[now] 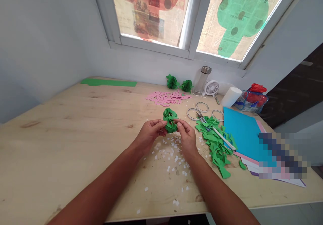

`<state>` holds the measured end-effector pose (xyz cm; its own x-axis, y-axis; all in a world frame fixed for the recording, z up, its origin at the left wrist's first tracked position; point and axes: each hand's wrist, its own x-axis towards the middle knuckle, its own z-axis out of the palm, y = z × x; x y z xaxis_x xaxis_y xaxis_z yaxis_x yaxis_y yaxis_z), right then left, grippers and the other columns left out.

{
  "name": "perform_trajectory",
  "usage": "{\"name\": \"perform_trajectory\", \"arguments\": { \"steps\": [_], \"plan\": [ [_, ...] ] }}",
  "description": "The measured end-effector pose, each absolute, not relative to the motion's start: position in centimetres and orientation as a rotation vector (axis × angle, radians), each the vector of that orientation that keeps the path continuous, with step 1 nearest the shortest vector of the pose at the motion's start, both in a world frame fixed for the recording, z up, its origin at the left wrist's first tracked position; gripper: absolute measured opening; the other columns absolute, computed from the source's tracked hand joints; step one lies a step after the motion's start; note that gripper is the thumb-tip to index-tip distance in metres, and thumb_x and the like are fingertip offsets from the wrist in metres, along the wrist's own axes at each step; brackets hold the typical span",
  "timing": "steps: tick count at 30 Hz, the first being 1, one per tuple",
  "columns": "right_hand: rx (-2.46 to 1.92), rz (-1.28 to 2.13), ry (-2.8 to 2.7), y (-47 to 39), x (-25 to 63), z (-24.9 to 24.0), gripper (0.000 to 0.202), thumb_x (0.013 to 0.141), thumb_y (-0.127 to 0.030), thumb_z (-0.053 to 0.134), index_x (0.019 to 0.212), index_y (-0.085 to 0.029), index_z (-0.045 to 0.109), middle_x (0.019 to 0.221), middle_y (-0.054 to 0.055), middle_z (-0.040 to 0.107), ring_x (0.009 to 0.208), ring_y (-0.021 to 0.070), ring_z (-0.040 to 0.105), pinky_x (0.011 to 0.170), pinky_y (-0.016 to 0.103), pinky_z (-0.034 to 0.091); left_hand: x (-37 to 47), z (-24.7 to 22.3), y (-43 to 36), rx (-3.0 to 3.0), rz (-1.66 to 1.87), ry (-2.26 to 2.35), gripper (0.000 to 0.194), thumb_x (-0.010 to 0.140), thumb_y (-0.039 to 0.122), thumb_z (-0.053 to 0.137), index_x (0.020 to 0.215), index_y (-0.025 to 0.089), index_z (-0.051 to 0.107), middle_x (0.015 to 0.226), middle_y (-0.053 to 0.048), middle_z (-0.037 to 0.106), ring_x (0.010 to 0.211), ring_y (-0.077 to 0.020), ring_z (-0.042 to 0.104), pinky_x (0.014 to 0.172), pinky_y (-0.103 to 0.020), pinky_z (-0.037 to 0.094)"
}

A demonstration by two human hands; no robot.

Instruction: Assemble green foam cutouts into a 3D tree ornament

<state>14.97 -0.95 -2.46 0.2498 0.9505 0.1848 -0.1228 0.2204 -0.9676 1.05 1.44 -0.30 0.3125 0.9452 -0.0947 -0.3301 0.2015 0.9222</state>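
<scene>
Between my two hands, above the wooden table, is a green folded-paper ornament with curved, layered pieces. My left hand pinches its left side with thumb and fingers. On the right side, the fingers of my right hand are closed at the ornament's edge. Small white paper bits lie scattered below the hands. To the right is a heap of green paper scraps, with scissors and a white pen on it.
Two finished-looking green paper ornaments stand by the wall, behind pink paper cutouts. Tape rolls, a glass bottle, a small fan, a white roll and blue paper occupy the right. A green strip lies back left.
</scene>
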Motion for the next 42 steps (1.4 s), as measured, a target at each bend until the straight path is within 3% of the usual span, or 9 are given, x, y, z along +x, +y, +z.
{"name": "perform_trajectory", "arguments": {
  "steps": [6,11,15,23,30,42],
  "plan": [
    [-1.020,0.950,-0.997,-1.06,14.90,-2.14,0.030,0.080,-0.034,0.059,0.104,-0.018,0.066,0.092,0.004,0.071,0.083,0.0167,0.064,0.078,0.030,0.049,1.10,-0.07,1.30,0.954,1.044,0.789,0.025,0.064,0.037,0.074,0.066,0.013,0.067,0.065,-0.004,0.061,0.056,-0.0118,0.051,0.056,-0.025,0.042],
    [-0.985,0.960,-0.987,-1.12,14.59,-2.09,0.046,0.078,-0.030,0.062,0.121,-0.019,0.054,0.076,0.000,0.067,0.072,0.0147,0.064,0.068,0.027,0.050,1.27,0.01,1.22,0.973,1.036,0.842,0.028,0.064,0.040,0.073,0.067,0.013,0.067,0.067,-0.005,0.064,0.058,-0.0134,0.053,0.059,-0.027,0.043],
    [-1.008,0.961,-1.047,-0.96,14.62,-2.54,0.044,0.078,-0.030,0.062,0.119,-0.019,0.055,0.084,0.002,0.068,0.077,0.0156,0.064,0.072,0.027,0.051,1.48,-0.22,1.18,1.001,1.019,0.878,0.031,0.064,0.045,0.073,0.067,0.014,0.067,0.069,-0.004,0.063,0.059,-0.0131,0.052,0.059,-0.026,0.042],
    [-0.987,0.977,-1.056,-1.03,14.57,-2.60,0.042,0.076,-0.028,0.065,0.116,-0.021,0.056,0.099,0.005,0.070,0.091,0.0191,0.066,0.082,0.032,0.052,1.58,-0.76,1.09,1.082,1.026,0.927,0.022,0.061,0.034,0.076,0.068,0.015,0.066,0.066,0.000,0.059,0.059,-0.0114,0.048,0.058,-0.024,0.039],
    [-0.915,1.105,-0.889,-0.94,14.61,-2.30,0.042,0.073,-0.028,0.068,0.113,-0.020,0.058,0.090,0.003,0.072,0.085,0.0184,0.068,0.077,0.031,0.053,1.57,-0.52,1.14,1.107,1.051,0.950,0.020,0.058,0.031,0.075,0.067,0.016,0.066,0.066,-0.001,0.061,0.058,-0.0122,0.049,0.059,-0.025,0.040],
    [-0.812,1.201,-0.860,-0.87,14.74,-2.38,0.040,0.073,-0.023,0.066,0.112,-0.021,0.058,0.095,0.002,0.072,0.088,0.0164,0.066,0.081,0.028,0.049,1.45,-0.21,1.07,1.200,1.072,0.978,0.016,0.063,0.030,0.065,0.071,0.015,0.064,0.070,-0.001,0.060,0.063,-0.0129,0.051,0.059,-0.024,0.042]
  ]
}}
